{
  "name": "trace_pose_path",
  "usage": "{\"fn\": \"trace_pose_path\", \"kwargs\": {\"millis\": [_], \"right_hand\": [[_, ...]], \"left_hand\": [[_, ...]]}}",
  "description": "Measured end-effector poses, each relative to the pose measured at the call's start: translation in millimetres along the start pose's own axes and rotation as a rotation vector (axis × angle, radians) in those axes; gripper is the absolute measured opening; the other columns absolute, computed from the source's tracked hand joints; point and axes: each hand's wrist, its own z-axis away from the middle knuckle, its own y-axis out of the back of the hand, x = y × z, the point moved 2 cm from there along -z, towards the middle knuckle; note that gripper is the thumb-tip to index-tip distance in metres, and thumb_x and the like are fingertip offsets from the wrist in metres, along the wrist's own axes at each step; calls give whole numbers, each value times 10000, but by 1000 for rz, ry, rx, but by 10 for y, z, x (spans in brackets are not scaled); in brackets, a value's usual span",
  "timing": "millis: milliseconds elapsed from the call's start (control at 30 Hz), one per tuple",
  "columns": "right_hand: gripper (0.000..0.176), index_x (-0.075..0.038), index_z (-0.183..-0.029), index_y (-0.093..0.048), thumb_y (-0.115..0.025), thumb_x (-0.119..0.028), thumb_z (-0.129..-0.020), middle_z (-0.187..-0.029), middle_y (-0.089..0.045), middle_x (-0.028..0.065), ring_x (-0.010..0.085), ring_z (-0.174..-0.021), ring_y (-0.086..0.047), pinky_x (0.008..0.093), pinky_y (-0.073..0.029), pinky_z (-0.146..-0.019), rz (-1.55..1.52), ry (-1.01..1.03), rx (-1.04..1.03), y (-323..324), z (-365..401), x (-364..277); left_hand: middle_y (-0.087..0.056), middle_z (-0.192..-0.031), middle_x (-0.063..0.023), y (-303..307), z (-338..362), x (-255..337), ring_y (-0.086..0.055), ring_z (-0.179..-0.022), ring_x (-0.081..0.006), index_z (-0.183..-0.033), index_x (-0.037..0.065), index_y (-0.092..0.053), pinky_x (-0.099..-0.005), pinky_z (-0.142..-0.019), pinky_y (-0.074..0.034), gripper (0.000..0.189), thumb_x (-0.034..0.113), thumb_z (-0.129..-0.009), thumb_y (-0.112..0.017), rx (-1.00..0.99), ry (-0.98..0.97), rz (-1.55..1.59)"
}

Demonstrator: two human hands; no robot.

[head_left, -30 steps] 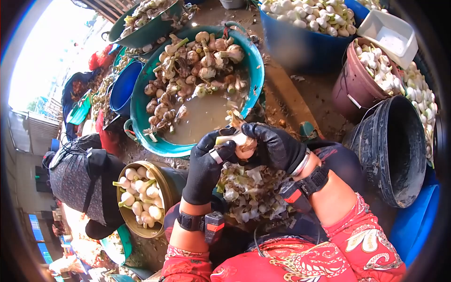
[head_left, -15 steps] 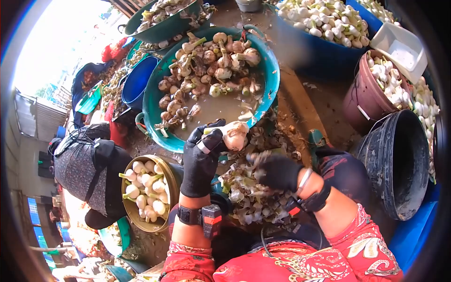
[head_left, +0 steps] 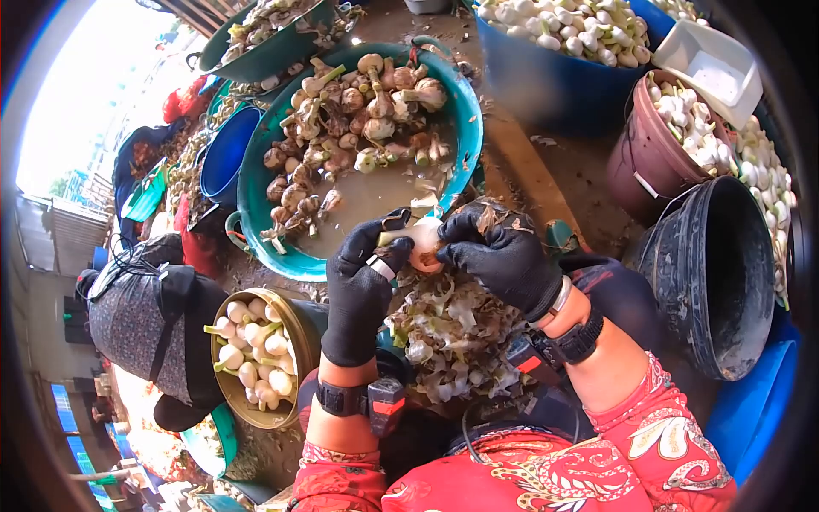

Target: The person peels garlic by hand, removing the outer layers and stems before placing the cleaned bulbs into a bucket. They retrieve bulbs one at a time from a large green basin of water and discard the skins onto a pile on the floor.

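In a black glove, my left hand [head_left: 368, 271] is closed around the stem side of a garlic bulb [head_left: 424, 242]. The bulb is pale on top, with a brown patch of skin low on its side. My right hand [head_left: 499, 254], also gloved, pinches at the bulb's right side, and its fingertips touch the brown skin. Dry brown skin lies against the back of that glove. Below my hands is a heap of peeled garlic skins [head_left: 461, 337]. Just beyond them stands a green tub [head_left: 249, 183] with unpeeled garlic bulbs [head_left: 375, 111] and murky water.
A yellowish bucket [head_left: 220, 375] of cleaned bulbs stands at my left, beside a seated person [head_left: 153, 320]. To the right are a black bucket [head_left: 682, 282], a maroon bucket [head_left: 627, 166] and a white container [head_left: 742, 94]. A blue tub [head_left: 546, 94] full of white bulbs is farther back.
My right hand has moved up from over the skins heap and now grips the bulb's right side. My left hand still holds the bulb. The whole view has shifted slightly.
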Motion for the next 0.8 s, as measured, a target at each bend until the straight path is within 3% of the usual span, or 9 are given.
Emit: {"fn": "trace_pose_path", "kwargs": {"millis": [100,267,367,433,467,533,600,733,800], "right_hand": [[88,-20,-826,-591,-639,-28,-753,-793,-584,81,140,-748,-560,288,-454,-689,256,184,-15,-3,3,-63],[76,-28,-761,-556,-618,-60,-730,-701,-549,106,225,-656,-551,326,-450,-628,190,-8,-55,-44,79,-84],[67,-31,-745,-574,-595,-81,-706,-712,-576,142,296,-686,-586,361,-468,-627,363,272,-151,-190,197,58],[111,-36,-744,-606,-569,-133,-706,-758,-602,170,347,-741,-596,414,-484,-662,694,111,-326,-300,316,247],[165,-52,-776,-638,-553,-185,-730,-796,-621,172,350,-782,-606,441,-485,-713,759,-63,-433,-292,281,336],[156,-50,-777,-638,-546,-169,-733,-805,-627,171,346,-791,-609,438,-483,-719,768,-126,-531,-224,286,392],[157,-35,-762,-630,-567,-178,-755,-815,-628,188,342,-801,-607,407,-481,-733,699,-258,-714,-191,267,367],[127,-29,-798,-629,-606,-154,-797,-780,-644,131,266,-767,-629,363,-482,-715,461,-219,-368,-51,30,156],[139,-44,-953,-622,-638,-106,-830,-849,-642,37,156,-794,-609,300,-479,-718,-204,-272,-67,3,-59,109]], "left_hand": [[-654,-956,-46,-13,-2,7,-580,-871,-91,-1108,-4,-619,-236,-793,-458,282,22,-828,-626,0,-43,-103],[-653,-940,-50,-6,6,-28,-586,-855,-97,-1110,-5,-620,-237,-786,-465,281,52,-835,-629,21,-54,-117],[-653,-921,-76,0,-14,7,-613,-818,-140,-1074,-17,-627,-269,-760,-494,260,110,-847,-611,97,114,326],[-653,-919,-100,99,-41,34,-626,-828,-169,-1053,-14,-626,-288,-746,-505,236,74,-834,-626,93,-134,-246],[-653,-919,-100,169,-75,-11,-626,-828,-169,-1053,-14,-626,-288,-746,-505,236,74,-834,-626,102,-141,-247],[-648,-964,-140,197,-117,27,-635,-855,-194,-1025,-6,-629,-301,-738,-511,213,43,-819,-649,2,-684,-769],[-641,-998,-162,184,-77,28,-639,-865,-227,-1011,-3,-631,-319,-740,-513,208,31,-808,-657,3,-633,-703],[-623,-1065,-197,125,-45,39,-641,-874,-276,-974,-3,-643,-349,-747,-515,176,22,-800,-660,17,-578,-631],[-628,-1058,-191,140,-74,2,-639,-883,-265,-992,-4,-637,-347,-741,-518,198,25,-798,-665,12,-640,-689]]}}
